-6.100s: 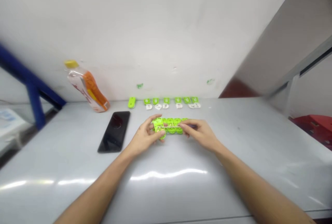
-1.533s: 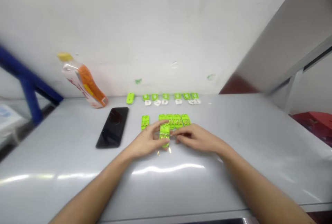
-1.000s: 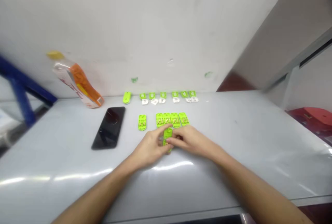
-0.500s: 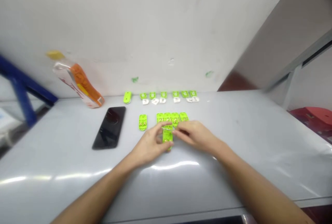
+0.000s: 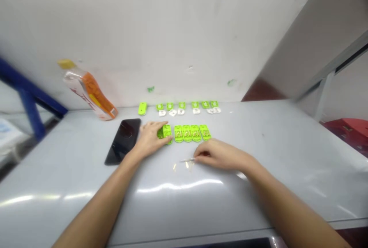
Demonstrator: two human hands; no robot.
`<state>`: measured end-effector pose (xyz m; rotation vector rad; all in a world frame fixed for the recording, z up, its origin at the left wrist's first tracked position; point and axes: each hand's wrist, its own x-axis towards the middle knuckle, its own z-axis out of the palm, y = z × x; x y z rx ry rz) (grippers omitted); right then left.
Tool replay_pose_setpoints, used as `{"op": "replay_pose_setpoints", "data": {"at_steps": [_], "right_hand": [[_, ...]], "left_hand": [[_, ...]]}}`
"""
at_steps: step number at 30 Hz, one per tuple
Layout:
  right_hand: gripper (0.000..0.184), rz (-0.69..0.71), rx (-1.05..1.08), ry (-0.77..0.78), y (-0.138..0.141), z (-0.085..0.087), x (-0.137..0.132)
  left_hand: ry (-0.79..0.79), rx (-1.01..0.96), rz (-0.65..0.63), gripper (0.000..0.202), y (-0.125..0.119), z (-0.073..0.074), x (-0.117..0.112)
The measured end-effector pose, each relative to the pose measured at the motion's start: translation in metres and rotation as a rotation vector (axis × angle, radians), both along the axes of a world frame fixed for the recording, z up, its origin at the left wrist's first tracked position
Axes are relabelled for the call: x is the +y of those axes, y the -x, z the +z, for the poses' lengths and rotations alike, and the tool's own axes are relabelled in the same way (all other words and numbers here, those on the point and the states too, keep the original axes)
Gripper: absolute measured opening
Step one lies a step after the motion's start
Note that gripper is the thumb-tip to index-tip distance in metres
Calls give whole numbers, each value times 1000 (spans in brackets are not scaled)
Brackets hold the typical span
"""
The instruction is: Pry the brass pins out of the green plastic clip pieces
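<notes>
My left hand (image 5: 150, 138) grips a bright green plastic case half (image 5: 167, 134) by its two ends, thumb at the near end and a finger at the far end. Another green case half (image 5: 160, 133) sits against its left side, partly hidden by the hand. In my right hand (image 5: 214, 154) is a thin pointed metal tool (image 5: 187, 160), perhaps tweezers, held in a pinch with its tip towards the left. By that tip lie a few small shiny strips (image 5: 186, 165) on the grey tabletop (image 5: 184, 206).
Several open green case halves (image 5: 187, 133) stand in a row between my hands. Along the wall are small green pieces (image 5: 182, 105), white pieces (image 5: 181, 112) and a closed green case (image 5: 142, 109). A black phone (image 5: 123, 140) and a drink bottle (image 5: 92, 92) are at left.
My left hand has moved left and away with the green case half, bringing it beside the single one. My right hand has come slightly nearer with the metal tool; small strips are now uncovered.
</notes>
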<state>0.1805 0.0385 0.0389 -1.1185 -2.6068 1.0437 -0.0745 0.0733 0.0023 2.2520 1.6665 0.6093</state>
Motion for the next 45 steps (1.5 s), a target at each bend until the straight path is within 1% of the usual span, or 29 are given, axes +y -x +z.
{"op": "replay_pose_setpoints", "data": {"at_steps": [3, 9, 12, 17, 20, 22, 24, 26, 30, 33, 37, 41, 45], "right_hand": [[21, -45, 20, -31, -1, 4, 2], [23, -105, 30, -89, -4, 5, 7], [24, -120, 48, -144, -4, 6, 7], [27, -144, 128, -274, -6, 7, 9], [27, -222, 163, -307, -7, 5, 10], [25, -283, 187, -318, -7, 3, 11], [23, -308, 208, -335, -7, 2, 11], [22, -300, 222, -368, -6, 1, 10], [24, -250, 194, -434, -3, -1, 8], [25, -214, 126, -485, 0, -2, 5], [25, -226, 43, -526, 2, 1, 0], [25, -208, 81, -496, 1, 4, 0], [24, -188, 186, -376, -2, 6, 3]], "left_hand": [[-18, 50, -32, 57, 0, -3, 4], [-35, 87, -78, 51, 3, -4, 5], [-74, 94, -101, 56, -1, -3, 1], [-136, 123, -237, 68, -17, -2, -5], [-146, 79, -241, 66, -22, -3, -5], [-154, -10, -231, 65, -23, -2, -6], [-152, -103, -229, 65, -22, -1, -8], [-94, -220, -234, 67, -22, 1, -12], [102, -467, -243, 64, -25, 6, -20], [222, -488, -207, 66, -28, 10, -25], [361, -621, -238, 66, -32, 15, -30], [447, -726, -235, 64, -35, 18, -35], [505, -778, -194, 56, -37, 20, -37]]}}
